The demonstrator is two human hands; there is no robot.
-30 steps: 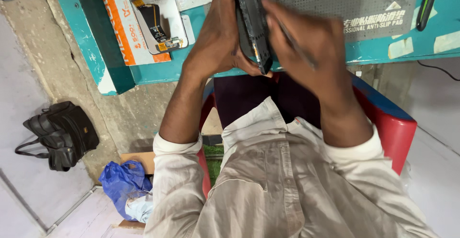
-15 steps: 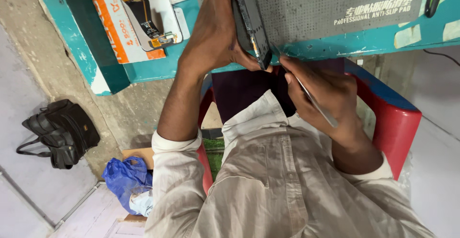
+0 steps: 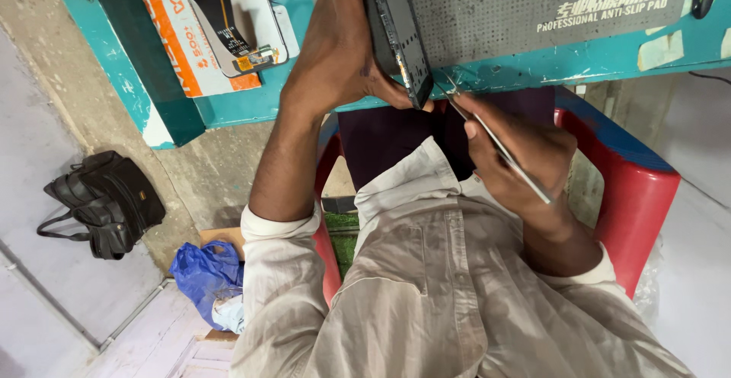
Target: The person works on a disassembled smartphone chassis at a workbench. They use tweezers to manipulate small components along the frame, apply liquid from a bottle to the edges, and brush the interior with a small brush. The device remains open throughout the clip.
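My left hand (image 3: 343,51) grips a thin black phone (image 3: 397,31), held on edge at the front of the teal workbench (image 3: 533,66). My right hand (image 3: 518,153) holds slim metal tweezers (image 3: 495,142), their tips pointing up at the phone's lower corner. The right hand sits just below the bench edge, above my lap. Both sleeves are pale beige.
A grey anti-slip mat (image 3: 525,1) covers the bench behind the phone. An orange and white box (image 3: 183,35) with a flex cable part (image 3: 225,31) lies on the bench's left. I sit on a red plastic chair (image 3: 636,188). A black bag (image 3: 103,203) and a blue plastic bag (image 3: 205,275) lie on the floor.
My right hand has dropped from over the phone to below the bench edge, still holding the tweezers. The left hand keeps the phone on edge.
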